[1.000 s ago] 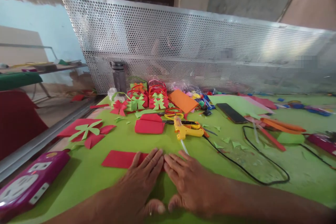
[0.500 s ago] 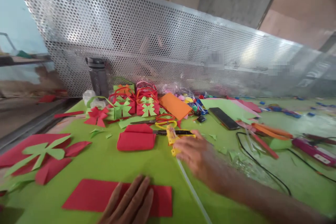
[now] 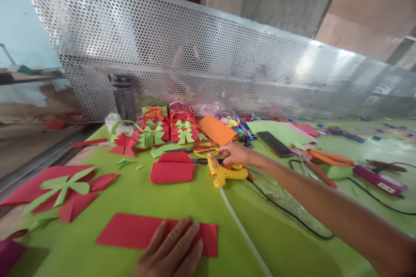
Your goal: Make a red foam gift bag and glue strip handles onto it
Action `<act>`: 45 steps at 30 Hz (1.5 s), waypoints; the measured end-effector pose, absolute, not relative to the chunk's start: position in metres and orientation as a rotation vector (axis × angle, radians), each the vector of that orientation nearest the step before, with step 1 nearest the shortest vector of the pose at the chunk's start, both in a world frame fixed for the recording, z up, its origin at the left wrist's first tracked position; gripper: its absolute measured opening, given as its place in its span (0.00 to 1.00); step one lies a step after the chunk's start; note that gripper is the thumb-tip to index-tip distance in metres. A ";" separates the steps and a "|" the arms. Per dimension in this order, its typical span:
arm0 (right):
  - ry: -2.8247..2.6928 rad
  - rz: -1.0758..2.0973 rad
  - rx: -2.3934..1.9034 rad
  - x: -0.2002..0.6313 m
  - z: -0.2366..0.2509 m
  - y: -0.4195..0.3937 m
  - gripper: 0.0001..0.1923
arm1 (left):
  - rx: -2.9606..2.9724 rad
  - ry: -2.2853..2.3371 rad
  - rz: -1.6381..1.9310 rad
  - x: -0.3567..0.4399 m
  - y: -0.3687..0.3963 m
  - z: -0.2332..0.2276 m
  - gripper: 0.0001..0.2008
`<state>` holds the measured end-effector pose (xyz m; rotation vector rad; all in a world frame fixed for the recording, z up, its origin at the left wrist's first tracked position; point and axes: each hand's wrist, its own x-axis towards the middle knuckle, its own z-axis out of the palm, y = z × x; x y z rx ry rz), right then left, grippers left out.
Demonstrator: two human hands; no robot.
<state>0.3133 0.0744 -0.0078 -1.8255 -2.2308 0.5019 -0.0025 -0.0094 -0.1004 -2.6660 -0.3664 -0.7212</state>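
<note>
My left hand (image 3: 172,246) lies flat, fingers spread, on a red felt rectangle (image 3: 123,231) near the front edge. My right hand (image 3: 237,154) reaches in from the right, its fingers loosely bent and partly apart, with nothing visible in them. It is just behind a yellow glue gun (image 3: 227,175), above the yellow handles of black-bladed scissors (image 3: 201,161); contact with them is unclear. From the gun a long pale glue stick (image 3: 245,231) runs toward me. Left of the gun sits a folded red felt piece (image 3: 172,170).
Small felt bags with bows (image 3: 184,132) stand behind, near a dark bottle (image 3: 124,99) and a perforated metal screen (image 3: 182,43). Cut red and green felt shapes (image 3: 63,188) lie left. A phone (image 3: 274,143), orange pliers (image 3: 329,157) and a magenta power strip (image 3: 380,179) lie right.
My right hand has come off the glue gun and moved farther back, uncovering the gun's handle and cord. My left hand stays on the red felt rectangle. The camera view has shifted slightly.
</note>
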 end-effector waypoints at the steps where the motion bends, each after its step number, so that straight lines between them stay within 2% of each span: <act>1: -2.253 0.536 -1.853 0.312 -0.006 0.076 0.22 | -2.683 -0.427 -0.737 -0.002 -0.010 -0.104 0.22; 5: -2.327 0.534 -1.973 0.305 0.000 0.075 0.16 | -2.664 -0.354 -0.795 -0.002 -0.009 -0.115 0.26; 11: -2.108 0.166 -2.078 0.304 0.006 0.060 0.16 | -2.672 -0.310 -0.804 0.000 -0.006 -0.113 0.33; 17: -1.858 0.082 -2.038 0.314 0.022 0.029 0.16 | -2.743 -0.583 -0.675 0.001 -0.019 -0.092 0.40; 21: -1.869 0.299 -1.892 0.297 0.026 -0.022 0.17 | -2.855 -0.759 -0.597 0.000 -0.030 -0.073 0.34; 22: -1.852 0.418 -1.850 0.289 0.024 -0.038 0.16 | -2.875 -0.786 -0.594 0.000 -0.031 -0.070 0.34; 25: -1.450 1.153 -1.584 0.257 0.017 -0.087 0.22 | -2.900 -0.802 -0.602 0.000 -0.032 -0.066 0.31; 28: -1.310 1.348 -1.449 0.228 0.010 -0.114 0.17 | -2.892 -0.756 -0.591 0.001 -0.031 -0.067 0.29; 30: -1.398 1.255 -1.480 0.220 0.007 -0.112 0.15 | -2.855 -0.739 -0.600 0.001 -0.030 -0.069 0.28; 33: -1.639 0.872 -1.607 0.231 0.002 -0.084 0.11 | -2.782 -0.710 -0.629 0.001 -0.029 -0.069 0.28; 35: -1.706 0.580 -1.684 0.246 -0.005 -0.060 0.13 | -2.719 -0.659 -0.655 0.001 -0.026 -0.069 0.29; 45: -1.708 0.096 -1.931 0.284 -0.033 -0.014 0.13 | -2.509 -0.415 -0.854 -0.001 -0.003 -0.093 0.36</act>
